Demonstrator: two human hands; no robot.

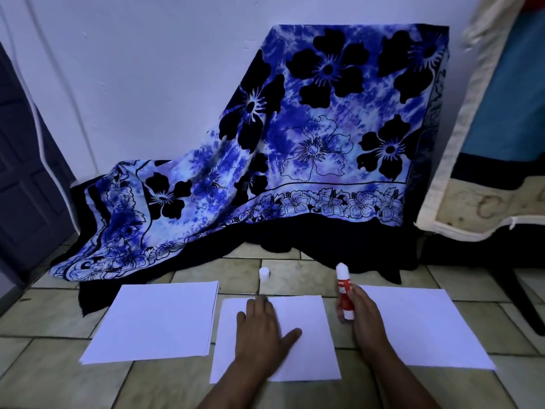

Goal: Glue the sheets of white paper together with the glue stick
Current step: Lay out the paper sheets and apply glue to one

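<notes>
Middle sheet (306, 358): nearest, flat on tiled floor (295, 278), between 2 other lots of paper; thin, light, floppy, likely to slide on smooth tile or crease if dragged; best pinned with a flat palm, lifted by 1 corner.
Left hand (262, 329): spread flat, fingers straight, pressing on middle sheet, gripping nothing.
Right hand (365, 314): well apart from left, fingers curled round lower barrel of glue stick, at near-left edge of right sheet.
Glue stick (344, 293): upright, uncapped, white glue showing at top; red barrel, white base; light, rigid, smooth plastic; low grip on barrel judged good for control; soft tip, likely to smear or crumble under hard pressure, so light strokes.
Left stack (159, 317): several sheets judging by layered edges, just beside middle sheet; top sheet probably easiest peeled from a corner.
Right sheet (418, 323): flat on floor; number of sheets impossible to tell.
Cap (264, 273): small, white, standing on tile just beyond middle sheet, apart from stick; light, easily knocked over.
Patterned cloth (295, 128): blue floral, draped against wall, farthest back.
</notes>
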